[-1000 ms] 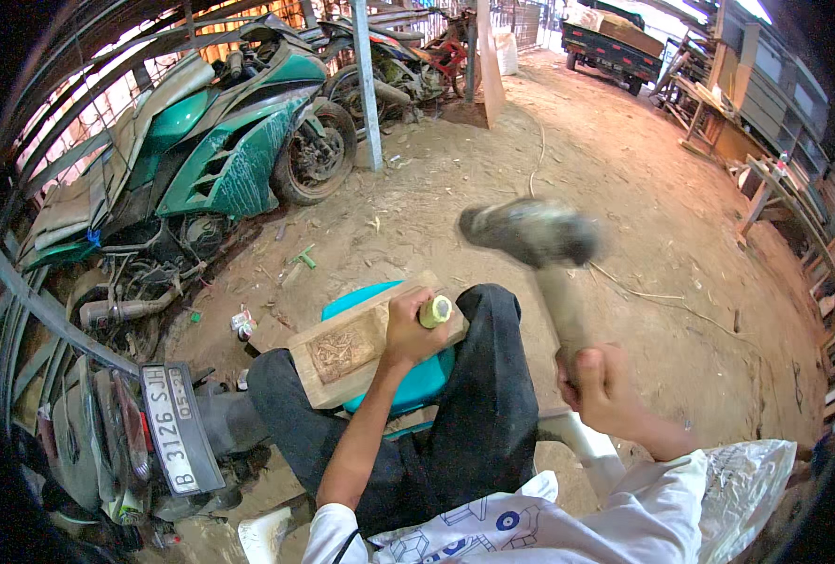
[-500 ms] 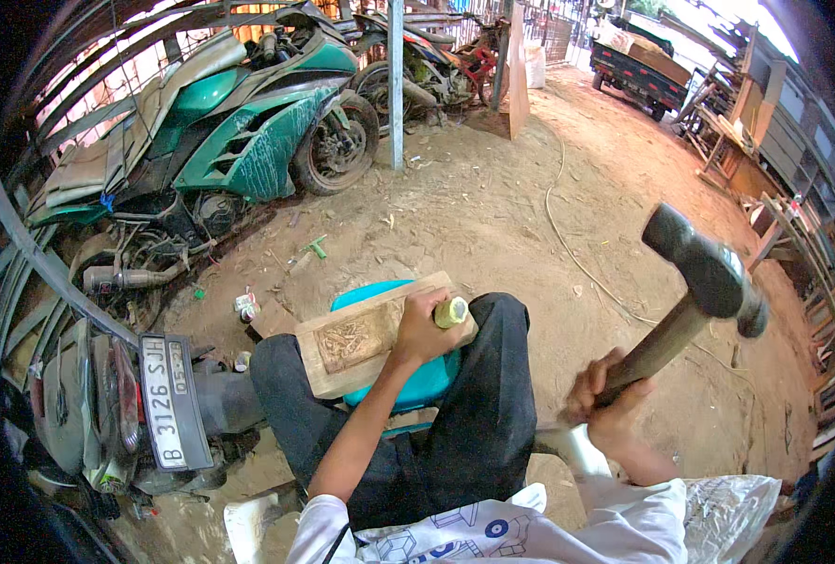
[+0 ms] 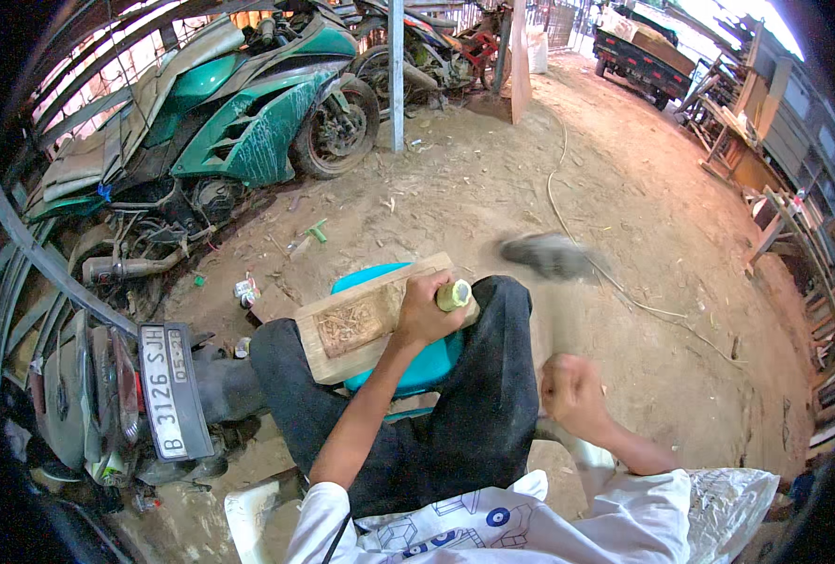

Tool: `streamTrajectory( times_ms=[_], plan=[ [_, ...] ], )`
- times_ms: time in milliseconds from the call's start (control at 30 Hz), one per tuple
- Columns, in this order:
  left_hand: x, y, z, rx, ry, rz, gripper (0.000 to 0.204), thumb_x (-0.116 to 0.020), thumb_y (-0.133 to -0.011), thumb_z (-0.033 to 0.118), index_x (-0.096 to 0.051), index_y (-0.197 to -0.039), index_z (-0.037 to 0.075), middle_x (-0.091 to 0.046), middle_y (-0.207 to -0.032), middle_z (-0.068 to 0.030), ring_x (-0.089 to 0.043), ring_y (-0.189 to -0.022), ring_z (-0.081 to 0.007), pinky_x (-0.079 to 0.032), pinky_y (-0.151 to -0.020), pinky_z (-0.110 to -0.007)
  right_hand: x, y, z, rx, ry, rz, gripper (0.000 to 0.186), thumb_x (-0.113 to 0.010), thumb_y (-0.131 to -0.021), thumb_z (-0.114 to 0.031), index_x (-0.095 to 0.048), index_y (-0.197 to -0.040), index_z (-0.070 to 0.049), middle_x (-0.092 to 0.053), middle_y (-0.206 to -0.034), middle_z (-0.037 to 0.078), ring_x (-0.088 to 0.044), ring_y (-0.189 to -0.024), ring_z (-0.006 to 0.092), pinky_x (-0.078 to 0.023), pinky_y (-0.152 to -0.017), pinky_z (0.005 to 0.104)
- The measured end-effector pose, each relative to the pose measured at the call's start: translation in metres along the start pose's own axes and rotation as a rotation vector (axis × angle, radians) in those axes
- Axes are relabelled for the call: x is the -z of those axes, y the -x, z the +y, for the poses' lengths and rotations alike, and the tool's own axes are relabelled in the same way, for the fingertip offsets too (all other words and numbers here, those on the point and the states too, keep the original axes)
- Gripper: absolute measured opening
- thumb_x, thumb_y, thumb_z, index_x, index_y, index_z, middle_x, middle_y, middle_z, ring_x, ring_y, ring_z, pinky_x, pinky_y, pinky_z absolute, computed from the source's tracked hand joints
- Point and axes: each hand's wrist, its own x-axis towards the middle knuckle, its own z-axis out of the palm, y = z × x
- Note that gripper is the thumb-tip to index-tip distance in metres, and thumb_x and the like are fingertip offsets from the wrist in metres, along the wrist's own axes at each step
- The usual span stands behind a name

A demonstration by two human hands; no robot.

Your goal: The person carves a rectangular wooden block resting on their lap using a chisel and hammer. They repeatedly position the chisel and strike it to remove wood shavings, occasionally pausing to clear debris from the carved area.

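Our right grip (image 3: 572, 390), closed round the hammer (image 3: 547, 256), has swung inward, likely mid-strike; our left grip (image 3: 427, 310) clasps the yellow tool handle (image 3: 453, 296) over the hollowed wooden block (image 3: 310, 346).

Sits with knees (image 3: 504, 301) apart. Extends left forearm (image 3: 368, 414) forward over lap (image 3: 394, 465), with left hand (image 3: 429, 310) curled tight. Angles right forearm (image 3: 638, 446) inward, with right hand (image 3: 572, 390) clenched just outside right thigh (image 3: 491, 395).
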Motion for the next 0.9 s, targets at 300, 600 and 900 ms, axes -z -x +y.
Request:
streamTrajectory(
  times_ms=[300,600,900],
  plan=[
    [0.002,-0.004,0.002,-0.097,-0.028,0.021,0.019,-0.066,-0.064,0.013,-0.052,-0.065,0.001,-0.051,-0.055,-0.0135,-0.051,-0.048,-0.0221,-0.039,-0.049,-0.034,0.01,0.004,0.018,0.048,-0.85,0.234,0.056,-0.039,-0.087,-0.06,-0.048,-0.089,-0.005,-0.045,-0.053,-0.001,-0.048,-0.05,0.0123,-0.038,-0.046,0.0234],
    [0.012,-0.002,0.005,-0.056,-0.075,0.04,0.017,-0.065,-0.065,0.012,-0.051,-0.065,0.002,-0.052,-0.055,-0.0141,-0.054,-0.051,-0.0198,-0.041,-0.05,-0.033,0.027,-0.003,0.003,0.008,-0.547,-0.053,0.038,-0.046,-0.092,-0.039,-0.053,-0.078,-0.004,-0.051,-0.057,0.006,-0.048,-0.046,0.0179,-0.035,-0.042,0.0307],
    [0.014,-0.002,-0.004,-0.005,-0.081,0.045,0.014,-0.063,-0.066,0.011,-0.052,-0.066,0.002,-0.052,-0.056,-0.0135,-0.055,-0.052,-0.0167,-0.04,-0.05,-0.031,0.013,0.001,-0.027,-0.199,-0.111,-0.039,0.049,-0.036,-0.096,-0.036,-0.053,-0.066,-0.002,-0.048,-0.051,0.002,-0.048,-0.047,0.0113,-0.037,-0.044,0.0298]
  ],
)
